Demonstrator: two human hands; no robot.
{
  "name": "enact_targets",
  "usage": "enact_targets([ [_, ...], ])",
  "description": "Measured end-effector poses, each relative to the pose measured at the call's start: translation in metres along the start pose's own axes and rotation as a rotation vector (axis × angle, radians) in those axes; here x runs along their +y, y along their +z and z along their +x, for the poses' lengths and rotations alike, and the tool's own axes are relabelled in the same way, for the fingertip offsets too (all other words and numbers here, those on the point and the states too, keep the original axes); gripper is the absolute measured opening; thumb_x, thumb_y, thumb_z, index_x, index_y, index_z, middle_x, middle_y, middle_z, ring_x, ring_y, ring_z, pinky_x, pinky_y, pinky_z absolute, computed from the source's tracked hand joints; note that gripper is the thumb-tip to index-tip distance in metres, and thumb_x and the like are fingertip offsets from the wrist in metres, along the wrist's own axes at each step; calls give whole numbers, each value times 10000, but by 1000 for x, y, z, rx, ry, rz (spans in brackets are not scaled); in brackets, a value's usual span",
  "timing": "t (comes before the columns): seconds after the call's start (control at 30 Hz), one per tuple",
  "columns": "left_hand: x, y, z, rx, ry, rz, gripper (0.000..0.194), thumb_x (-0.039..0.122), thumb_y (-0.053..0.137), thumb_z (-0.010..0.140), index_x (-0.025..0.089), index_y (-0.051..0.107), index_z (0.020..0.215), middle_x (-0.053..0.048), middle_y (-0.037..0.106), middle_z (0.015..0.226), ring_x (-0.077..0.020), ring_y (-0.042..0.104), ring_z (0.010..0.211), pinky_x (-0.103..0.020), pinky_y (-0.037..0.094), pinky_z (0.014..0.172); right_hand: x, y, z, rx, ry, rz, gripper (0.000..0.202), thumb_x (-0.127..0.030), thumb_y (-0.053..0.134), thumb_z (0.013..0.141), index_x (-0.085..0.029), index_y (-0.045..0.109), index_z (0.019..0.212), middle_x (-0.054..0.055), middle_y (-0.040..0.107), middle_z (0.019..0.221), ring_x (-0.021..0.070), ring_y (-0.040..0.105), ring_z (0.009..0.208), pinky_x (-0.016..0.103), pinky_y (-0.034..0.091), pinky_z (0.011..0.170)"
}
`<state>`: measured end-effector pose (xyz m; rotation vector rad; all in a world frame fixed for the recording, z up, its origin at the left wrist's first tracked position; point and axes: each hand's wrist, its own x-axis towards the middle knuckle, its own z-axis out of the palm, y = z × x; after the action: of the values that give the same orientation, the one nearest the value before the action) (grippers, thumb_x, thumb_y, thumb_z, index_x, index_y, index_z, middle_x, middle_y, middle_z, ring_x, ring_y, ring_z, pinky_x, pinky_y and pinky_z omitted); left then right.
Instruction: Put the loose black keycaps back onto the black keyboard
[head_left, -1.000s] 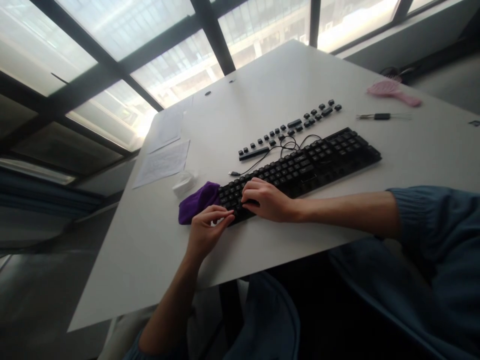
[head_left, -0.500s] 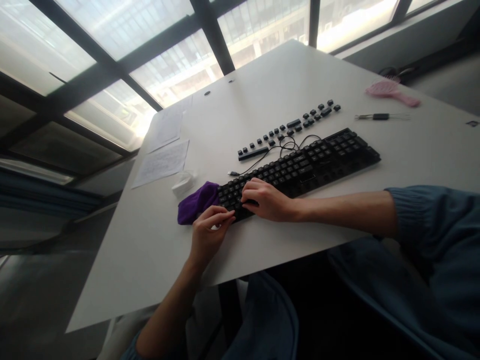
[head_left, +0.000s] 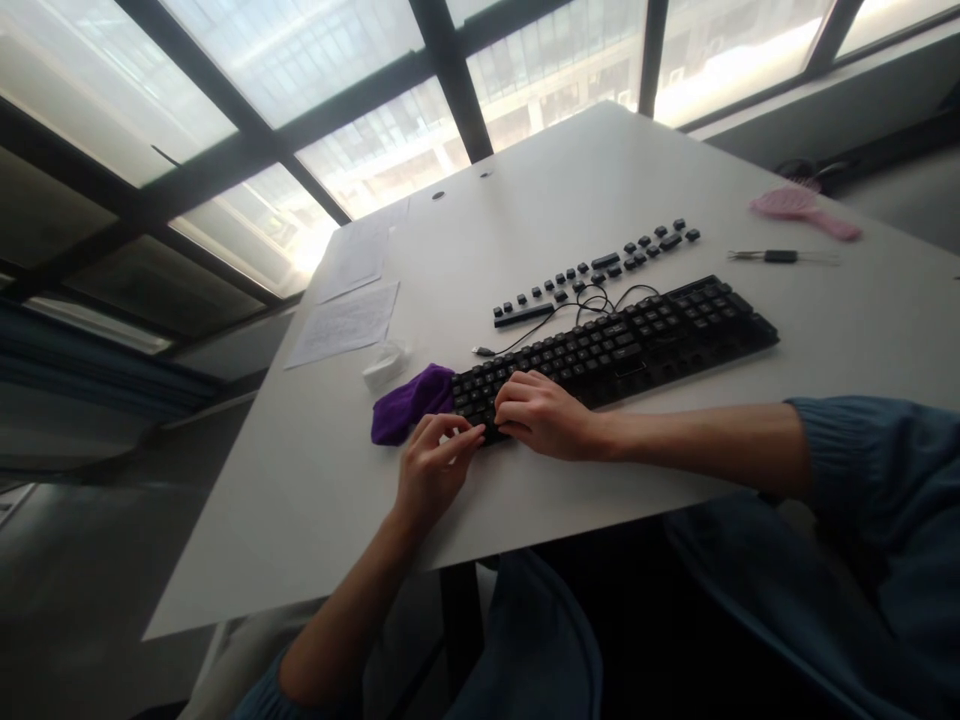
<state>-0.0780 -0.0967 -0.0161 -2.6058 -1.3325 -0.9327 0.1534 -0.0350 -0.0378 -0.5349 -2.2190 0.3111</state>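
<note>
A black keyboard (head_left: 622, 345) lies slantwise on the white table, with gaps along its near row where keycaps are off. At its near left corner, my left hand (head_left: 435, 468) has thumb and fingers pinched together; whatever is between them is hidden. My right hand (head_left: 546, 415) is curled over the left part of the keyboard, fingertips bent down at its near edge, and what they hold cannot be seen. Beyond the keyboard, loose black keycaps (head_left: 606, 261) lie in rows, among them a long space bar (head_left: 523, 316). A purple cloth (head_left: 412, 403) touches the keyboard's left end.
The keyboard's cable (head_left: 532, 330) loops between keyboard and keycaps. A wire tool with a black handle (head_left: 780, 257) and a pink hairbrush (head_left: 802, 205) lie at right. White crumpled tissue (head_left: 385, 366) and printed sheets (head_left: 345, 325) are at left. Windows stand behind the table.
The whole view has shifted, so everything on the table sits a little further right and mostly lower. My right fingertips are slightly closer to my left ones, at the keyboard's near edge.
</note>
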Motion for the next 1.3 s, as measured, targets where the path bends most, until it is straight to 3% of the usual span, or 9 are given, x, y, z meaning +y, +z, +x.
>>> enact_targets([
  [0.2, 1, -1, 6, 121, -88, -6, 151, 198, 669, 939, 240, 760, 1052, -49, 682, 937, -181, 605, 852, -334, 530, 760, -1, 4, 0, -37, -7, -38, 90, -161, 702, 918, -184, 703, 830, 51, 703, 927, 195, 563, 897, 328, 385, 811],
  [0.4, 1, -2, 9, 154, -127, -1, 103, 220, 659, 942, 209, 756, 976, -50, 688, 911, -186, 611, 837, -351, 525, 778, -4, 3, 0, -68, -54, -70, 143, -154, 655, 945, -177, 708, 814, 62, 701, 946, 192, 559, 902, 321, 393, 829],
  [0.83, -3, 1, 8, 123, -131, -11, 121, 236, 642, 958, 201, 757, 960, -57, 691, 910, -194, 596, 853, -364, 504, 802, -7, 0, 3, -109, -59, -126, 231, -152, 600, 974, -170, 678, 757, 69, 658, 932, 195, 519, 902, 332, 419, 850],
  [1.07, 0, 2, 10, 129, -135, -41, 128, 232, 634, 964, 196, 756, 955, -50, 680, 904, -184, 589, 849, -351, 494, 801, -9, -5, 8, -226, -106, -203, 206, -91, 581, 954, -172, 662, 783, 63, 624, 933, 202, 486, 915, 331, 407, 837],
  [1.3, -2, 1, 11, 147, -172, -33, 166, 264, 610, 978, 196, 755, 934, -49, 687, 885, -184, 595, 836, -351, 496, 793, -12, -8, 9, -239, -75, -188, 257, -296, 618, 990, -160, 681, 782, 82, 629, 947, 213, 500, 918, 348, 422, 838],
])
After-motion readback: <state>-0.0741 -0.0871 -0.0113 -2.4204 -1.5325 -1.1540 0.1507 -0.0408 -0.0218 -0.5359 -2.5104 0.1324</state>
